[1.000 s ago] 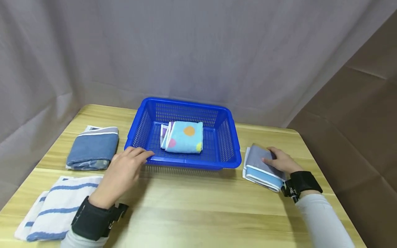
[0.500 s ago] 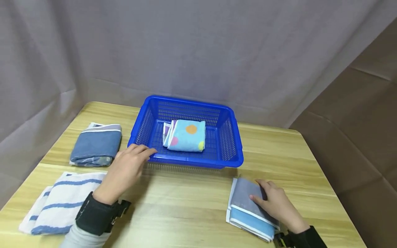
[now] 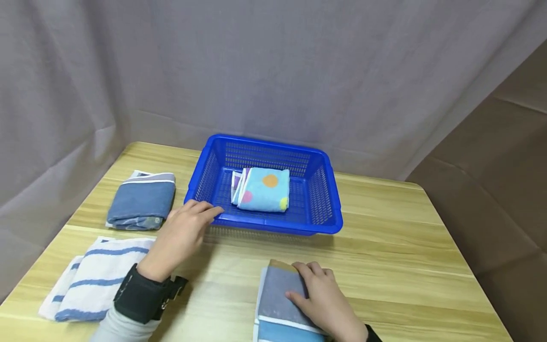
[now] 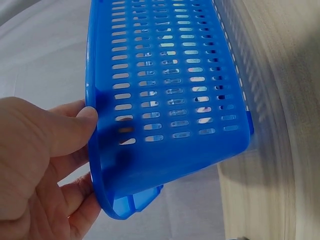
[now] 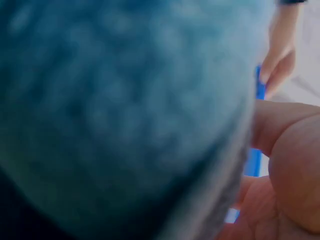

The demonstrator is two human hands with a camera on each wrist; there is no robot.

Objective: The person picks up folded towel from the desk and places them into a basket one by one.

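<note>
My left hand (image 3: pixel 181 237) grips the near left corner of a blue plastic basket (image 3: pixel 273 222). In the left wrist view the thumb lies outside the basket's rim (image 4: pixel 91 100), with fingers on the other side. A folded light-blue towel with coloured dots (image 3: pixel 261 194) lies inside the basket. In front of the basket, my right hand (image 3: pixel 326 304) holds a folded grey and blue towel (image 3: pixel 282 294) by its right side, thumb on top. The fingers' undersides are hidden in the head view. Blurred blue cloth (image 5: pixel 125 110) fills most of the right wrist view.
A folded dark-blue towel (image 3: pixel 143 199) lies left of the basket. Nearer on the left is a white towel with blue stripes (image 3: pixel 98 280), partly behind my left arm. Everything rests on a wooden table (image 3: pixel 397 266). A grey curtain (image 3: pixel 273 71) hangs behind it.
My right hand has brought the grey and blue towel from the table's right side leftward and nearer, to in front of the basket. The left hand stays on the basket's rim.
</note>
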